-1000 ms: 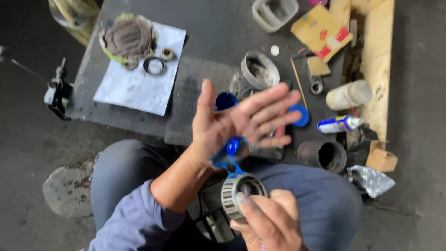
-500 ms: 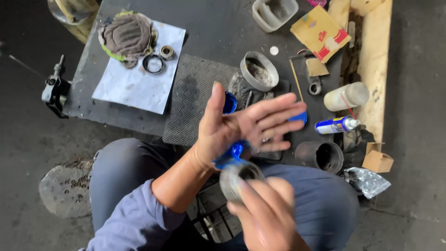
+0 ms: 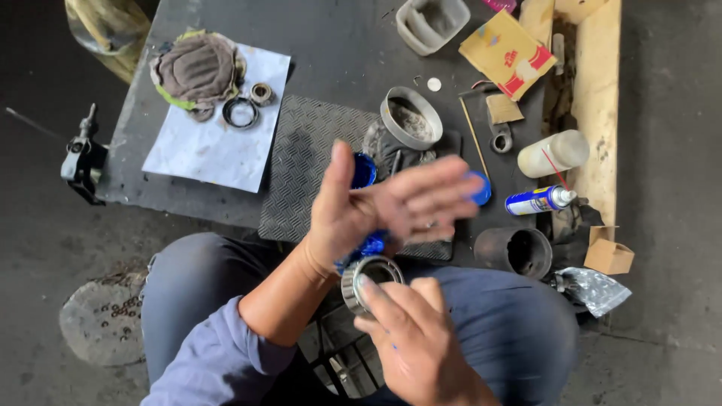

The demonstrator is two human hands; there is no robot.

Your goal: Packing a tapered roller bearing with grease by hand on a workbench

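My right hand (image 3: 410, 342) grips a round metal roller bearing (image 3: 368, 280) over my lap and presses its edge toward the heel of my left palm. My left hand (image 3: 383, 207) is held flat, palm up, fingers spread and blurred, with blue grease (image 3: 368, 246) smeared at its lower edge. Beyond the left hand, a small open tub of blue grease (image 3: 363, 170) sits on the ribbed rubber mat (image 3: 301, 162), and a blue lid (image 3: 481, 189) shows past my fingertips.
On the dark slab: a metal ring part (image 3: 412, 119), a rag with small rings on white paper (image 3: 197, 69), a spray can (image 3: 538, 200), a white bottle (image 3: 553, 153), a dark cylinder (image 3: 523, 252), a grey tray (image 3: 431, 22), a cardboard box (image 3: 510, 53), a wooden plank (image 3: 598, 113).
The right hand has brought the bearing up against the heel of the left palm. The left hand's fingers shifted slightly and stay spread.
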